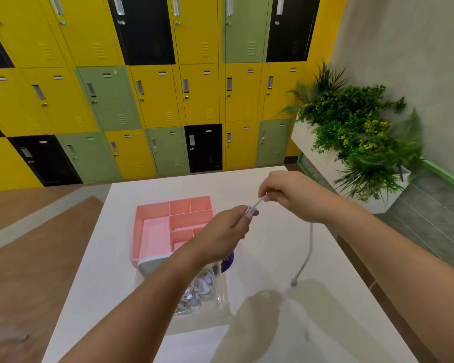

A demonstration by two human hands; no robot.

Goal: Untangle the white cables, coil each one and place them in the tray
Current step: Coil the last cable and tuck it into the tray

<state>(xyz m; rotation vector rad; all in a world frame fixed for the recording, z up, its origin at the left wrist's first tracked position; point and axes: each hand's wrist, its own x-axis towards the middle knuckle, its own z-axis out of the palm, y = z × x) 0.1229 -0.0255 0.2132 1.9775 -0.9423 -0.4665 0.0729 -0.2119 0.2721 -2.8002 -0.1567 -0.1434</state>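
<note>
My left hand (228, 226) grips a small bundle of folded white cable (250, 210) above the table, just right of the pink tray (152, 213). My right hand (288, 195) pinches the same cable a little further along, up and to the right. The cable's loose tail (308, 255) hangs down below my right wrist, and its plug end dangles just above the tabletop. The pink tray has several compartments, and those in view are bare. Under my left forearm a clear container (207, 289) holds a heap of other white cables.
The white table (273, 258) ends at its far edge just behind my right hand. A grey-blue box (150, 265) and a purple object (227, 262) lie by the tray's near side. Lockers stand behind, a white planter (351, 132) at the right.
</note>
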